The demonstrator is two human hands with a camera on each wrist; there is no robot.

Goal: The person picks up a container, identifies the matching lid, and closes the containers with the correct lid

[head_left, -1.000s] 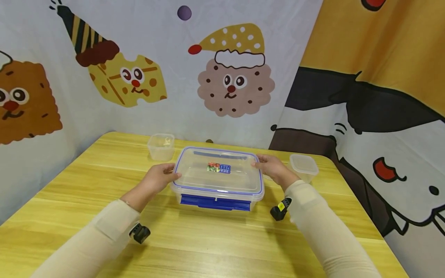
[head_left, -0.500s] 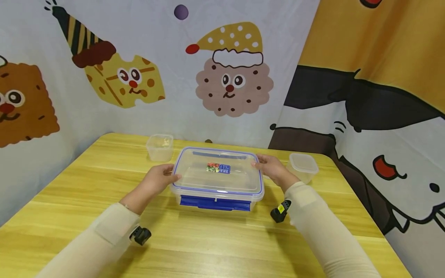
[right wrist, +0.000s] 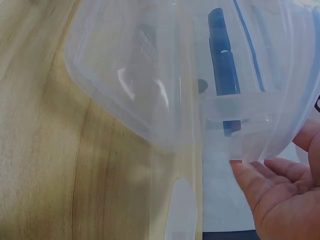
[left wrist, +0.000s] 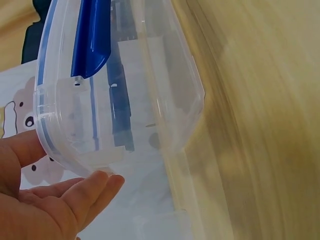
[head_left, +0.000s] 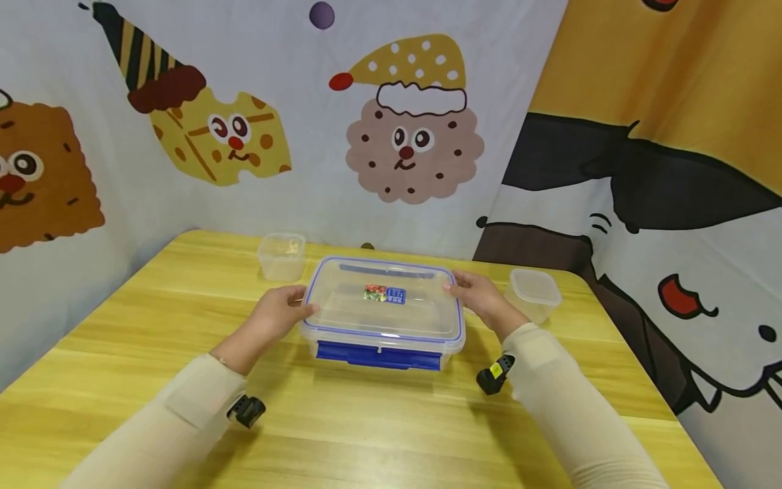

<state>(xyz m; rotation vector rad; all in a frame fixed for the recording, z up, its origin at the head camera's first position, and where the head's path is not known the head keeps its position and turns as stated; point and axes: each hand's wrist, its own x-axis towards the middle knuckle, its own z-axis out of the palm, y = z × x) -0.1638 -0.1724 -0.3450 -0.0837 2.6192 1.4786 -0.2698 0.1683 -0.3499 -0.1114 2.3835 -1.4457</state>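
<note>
A large clear food container (head_left: 381,319) with a blue-edged lid and a blue latch (head_left: 379,355) along its front is between my hands at mid-table. My left hand (head_left: 277,314) grips its left end, thumb over the lid's edge. In the left wrist view the fingers (left wrist: 92,195) of this hand reach beneath the rim. At the opposite end my right hand (head_left: 482,297) grips the container the same way, thumb on top. The right wrist view has its fingers (right wrist: 250,182) under the protruding rim. Through the clear walls no contents show.
Behind my left hand stands a small clear tub (head_left: 282,258) without a lid. Another small lidded tub (head_left: 533,293) sits beyond my right wrist. A printed cloth (head_left: 293,210) hangs along the back edge of the wooden table (head_left: 366,428).
Both hands keep their hold on the large container, which stays in the same spot. Only the head view has shifted slightly.
</note>
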